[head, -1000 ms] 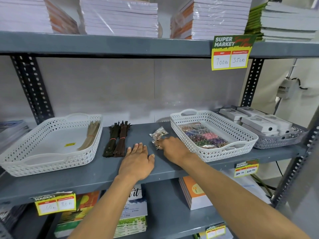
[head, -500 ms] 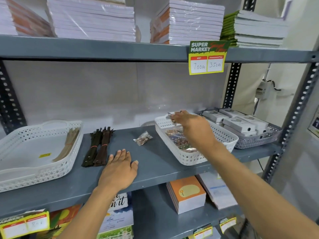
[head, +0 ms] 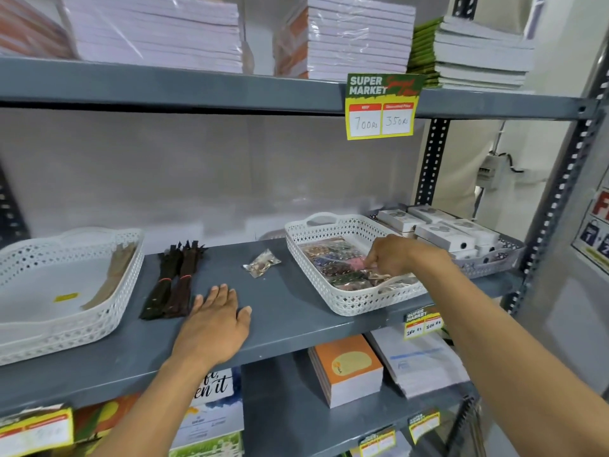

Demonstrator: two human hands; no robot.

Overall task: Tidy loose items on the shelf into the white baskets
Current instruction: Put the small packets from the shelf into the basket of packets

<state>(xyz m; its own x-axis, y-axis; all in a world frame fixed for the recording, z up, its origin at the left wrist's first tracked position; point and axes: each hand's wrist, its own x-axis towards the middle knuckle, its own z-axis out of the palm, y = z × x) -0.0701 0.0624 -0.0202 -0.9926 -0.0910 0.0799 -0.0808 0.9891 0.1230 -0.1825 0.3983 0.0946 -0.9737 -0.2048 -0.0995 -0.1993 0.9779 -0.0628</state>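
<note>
My right hand [head: 392,255] reaches into the right white basket [head: 362,301], fingers pinched on a small bead packet [head: 357,263] lying among several clear packets. One more clear packet [head: 262,262] lies loose on the grey shelf [head: 296,321], left of that basket. Two dark zipper bundles [head: 174,282] lie loose further left. My left hand [head: 216,321] rests flat on the shelf beside them, palm down, holding nothing. The left white basket [head: 66,334] holds a tan bundle [head: 112,278] and a yellow sticker.
A grey basket [head: 494,265] with white boxes [head: 441,232] stands right of the white one. The upper shelf carries wrapped paper stacks and a hanging price tag [head: 382,107]. Notebooks [head: 349,367] lie on the shelf below. A metal upright [head: 560,206] rises at the right.
My right hand picked a clear packet off the shelf, carried it right over the white basket and has now lowered into the basket. The left hand stayed flat on the shelf.
</note>
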